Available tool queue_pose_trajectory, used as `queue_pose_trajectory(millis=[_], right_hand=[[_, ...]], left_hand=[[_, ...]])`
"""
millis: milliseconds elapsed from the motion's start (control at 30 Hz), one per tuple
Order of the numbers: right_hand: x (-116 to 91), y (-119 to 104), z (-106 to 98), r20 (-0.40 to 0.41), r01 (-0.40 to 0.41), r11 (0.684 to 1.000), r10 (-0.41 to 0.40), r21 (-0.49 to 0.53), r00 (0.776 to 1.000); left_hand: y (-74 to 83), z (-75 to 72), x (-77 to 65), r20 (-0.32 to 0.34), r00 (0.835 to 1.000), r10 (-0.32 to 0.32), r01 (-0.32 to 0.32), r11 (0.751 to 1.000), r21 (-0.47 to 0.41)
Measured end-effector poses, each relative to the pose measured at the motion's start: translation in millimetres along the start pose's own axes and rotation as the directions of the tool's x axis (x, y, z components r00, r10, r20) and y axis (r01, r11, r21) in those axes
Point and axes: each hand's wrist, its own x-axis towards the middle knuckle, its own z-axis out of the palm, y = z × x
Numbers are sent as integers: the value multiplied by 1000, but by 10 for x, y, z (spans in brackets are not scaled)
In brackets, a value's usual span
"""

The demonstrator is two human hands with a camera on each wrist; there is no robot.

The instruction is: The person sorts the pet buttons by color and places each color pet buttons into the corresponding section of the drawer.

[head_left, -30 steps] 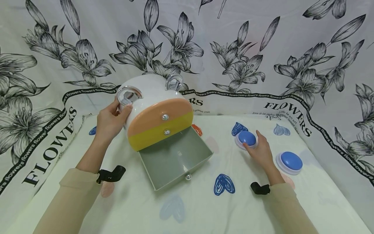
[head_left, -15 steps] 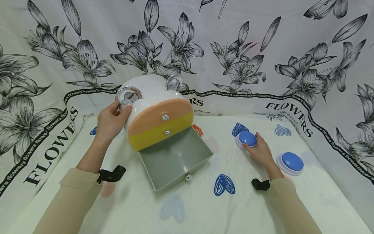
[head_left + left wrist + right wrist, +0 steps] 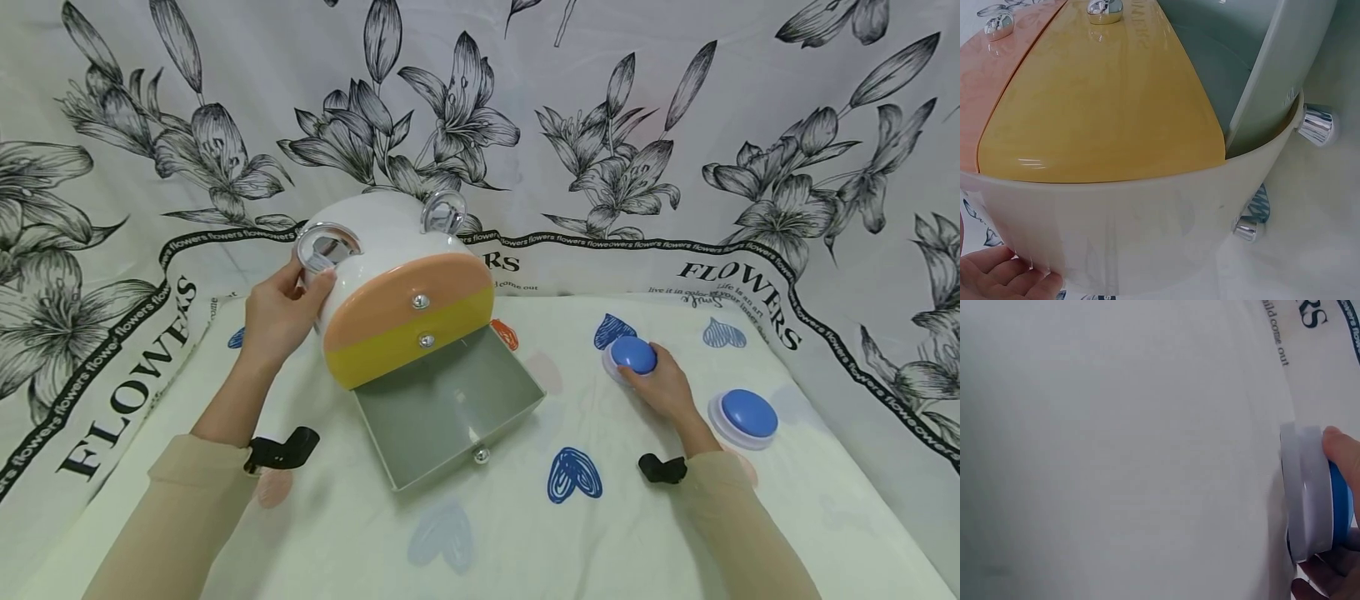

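A white rounded drawer box (image 3: 382, 221) with chrome ears stands tilted left of centre in the head view. It has an orange drawer front (image 3: 390, 304), a yellow drawer front (image 3: 397, 350) and a pulled-out grey-green drawer (image 3: 442, 417). My left hand (image 3: 281, 312) holds its left side by the near chrome ear (image 3: 330, 246); in the left wrist view several fingertips (image 3: 1016, 275) touch the white shell. On the right, my right hand (image 3: 663, 383) grips a blue-domed push button (image 3: 632, 354). The right wrist view has thumb and fingers around its white base (image 3: 1307, 494).
A second blue-domed push button (image 3: 748, 412) lies on the cloth to the right of my right hand. Heart prints mark the cloth-covered table (image 3: 510, 533). A flower-printed curtain (image 3: 585, 83) hangs behind.
The fingers of my right hand have drawn in closer around the push button, which stays about where it was. My left hand, the drawer box and its drawer have kept their places.
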Motion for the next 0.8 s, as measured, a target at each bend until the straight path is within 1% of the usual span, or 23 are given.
queue_pose_trajectory(millis=[200, 367, 600, 800], right_hand=[[-1, -17, -8, -20, -5, 1000, 5, 11, 1000], [-11, -91, -46, -31, 6, 1000, -5, 20, 1000], [-80, -316, -108, -55, 88, 995, -85, 41, 995], [-160, -537, -147, -54, 149, 987, -146, 55, 988]], left_hand=[[-6, 3, 4, 0, 1000, -2, 2, 1000, 2], [-11, -1, 6, 7, 1000, -18, 18, 1000, 2], [-10, -4, -2, 11, 1000, -29, 29, 1000, -4], [-3, 6, -5, 22, 999, -23, 24, 1000, -16]])
